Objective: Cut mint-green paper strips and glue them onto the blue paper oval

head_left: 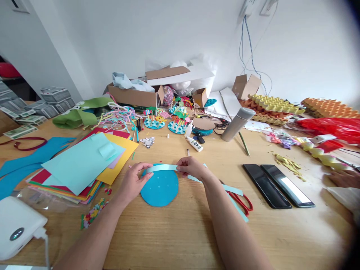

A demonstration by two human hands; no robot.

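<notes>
A light-blue paper strip [163, 168] is stretched between my two hands, bowed slightly upward. My left hand [137, 179] pinches its left end, and my right hand [191, 167] grips the right end between thumb and fingers. Beneath the strip lies a blue paper disc [159, 191] with small pale dots on it. More light-blue strips [233, 189] rest under and beside my right forearm. Red-handled scissors [244, 202] lie there too, their blades partly hidden by the arm and paper.
Stacked coloured paper [75, 165] lies at left, near a white power bank [19, 227]. Ahead are a glue bottle [195, 144] and decorated paper discs [154, 122]. A grey flask [237, 124] and two phones [267, 185] stand or lie right. Another person's hand [344, 178] shows at far right.
</notes>
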